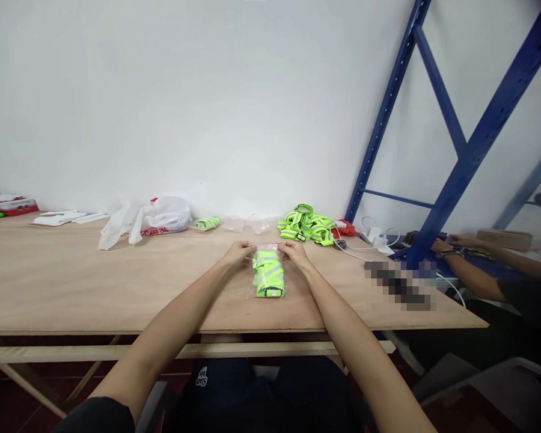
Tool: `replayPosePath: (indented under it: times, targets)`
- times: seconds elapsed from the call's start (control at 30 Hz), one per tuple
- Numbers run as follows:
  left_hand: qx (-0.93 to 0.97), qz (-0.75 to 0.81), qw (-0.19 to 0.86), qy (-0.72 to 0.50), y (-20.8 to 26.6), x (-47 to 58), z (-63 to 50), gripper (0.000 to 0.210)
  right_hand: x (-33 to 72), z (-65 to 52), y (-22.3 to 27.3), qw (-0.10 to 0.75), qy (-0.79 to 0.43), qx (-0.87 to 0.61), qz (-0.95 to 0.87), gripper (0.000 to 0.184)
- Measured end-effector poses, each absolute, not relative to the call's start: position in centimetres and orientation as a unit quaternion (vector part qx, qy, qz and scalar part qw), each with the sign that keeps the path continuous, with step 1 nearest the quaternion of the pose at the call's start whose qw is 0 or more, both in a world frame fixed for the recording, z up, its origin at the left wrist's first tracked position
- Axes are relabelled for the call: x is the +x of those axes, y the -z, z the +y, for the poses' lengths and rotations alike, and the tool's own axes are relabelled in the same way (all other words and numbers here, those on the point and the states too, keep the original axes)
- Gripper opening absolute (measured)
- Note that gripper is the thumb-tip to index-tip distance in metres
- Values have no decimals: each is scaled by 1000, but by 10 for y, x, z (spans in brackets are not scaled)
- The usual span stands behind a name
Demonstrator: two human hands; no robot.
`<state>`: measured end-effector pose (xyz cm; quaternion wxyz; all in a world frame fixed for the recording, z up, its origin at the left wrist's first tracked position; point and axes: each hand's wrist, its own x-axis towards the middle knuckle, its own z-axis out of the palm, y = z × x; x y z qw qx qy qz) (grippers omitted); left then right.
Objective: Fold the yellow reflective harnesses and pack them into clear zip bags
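In front of me on the wooden table lies a clear plastic zip bag point(269, 288) with a folded neon-yellow reflective strap point(268, 272) inside it. Grey reflective stripes and a dark buckle show through the plastic. My left hand point(238, 252) pinches the bag's upper left corner. The upper right corner is pinched by my right hand point(295, 252). A reddish line runs along the bag's top edge between my fingers. Behind my right hand sits a loose pile of neon-yellow reflective straps point(304, 225). Another bagged strap point(206, 224) lies farther back, left of centre.
Clear plastic bags point(252, 224) and a white carrier bag point(166, 214) lie along the wall. White papers point(63, 217) and a red-white box point(13, 205) are far left. White cables point(354, 255) run past a blue rack post point(451, 180). At right, another person's arms point(469, 273) reach over a neighbouring surface.
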<state>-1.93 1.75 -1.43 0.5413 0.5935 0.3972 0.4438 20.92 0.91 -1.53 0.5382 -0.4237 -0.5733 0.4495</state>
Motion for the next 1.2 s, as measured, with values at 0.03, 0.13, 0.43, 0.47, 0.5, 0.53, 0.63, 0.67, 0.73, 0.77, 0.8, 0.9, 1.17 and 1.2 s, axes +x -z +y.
replayPosePath:
  times: [0.03, 0.13, 0.43, 0.47, 0.5, 0.53, 0.63, 0.67, 0.73, 0.77, 0.8, 0.9, 1.17, 1.2]
  targets:
    - [594, 395, 540, -446, 14, -19, 18, 37, 209, 8, 15, 538, -453, -423, -572, 33]
    - [597, 387, 538, -452, 13, -20, 18, 35, 209, 6, 16, 533, -466, -422, -567, 33]
    - [609, 372, 539, -447, 17, -13, 14, 39, 202, 10, 21, 511, -485, -426, -568, 34]
    - [612, 368, 538, -449, 18, -12, 13, 39, 202, 10, 21, 510, -484, -425, -570, 34]
    - [614, 365, 535, -452, 18, -11, 14, 40, 202, 10, 21, 509, -483, -425, -572, 34]
    - [615, 362, 532, -455, 19, -10, 14, 41, 202, 10, 21, 508, -483, -425, -573, 34]
    - [620, 357, 524, -462, 20, -8, 16, 41, 201, 7, 22, 502, -487, -424, -576, 34]
    - [621, 356, 521, -465, 21, -8, 16, 41, 201, 6, 23, 500, -488, -424, -577, 35]
    - [623, 352, 516, -471, 22, -7, 17, 40, 199, 4, 24, 497, -490, -422, -579, 35]
    - [624, 350, 514, -474, 23, -6, 18, 39, 199, 4, 24, 496, -491, -420, -580, 36]
    - [624, 349, 512, -476, 24, -5, 19, 39, 198, 3, 25, 496, -491, -418, -582, 36]
    - [624, 346, 510, -481, 26, -3, 20, 38, 197, 4, 25, 499, -489, -412, -585, 36]
    - [626, 346, 517, -469, 26, -5, 19, 36, 194, 4, 22, 500, -502, -398, -583, 33]
    - [628, 344, 519, -467, 26, -6, 18, 36, 194, 3, 22, 497, -506, -395, -583, 32]
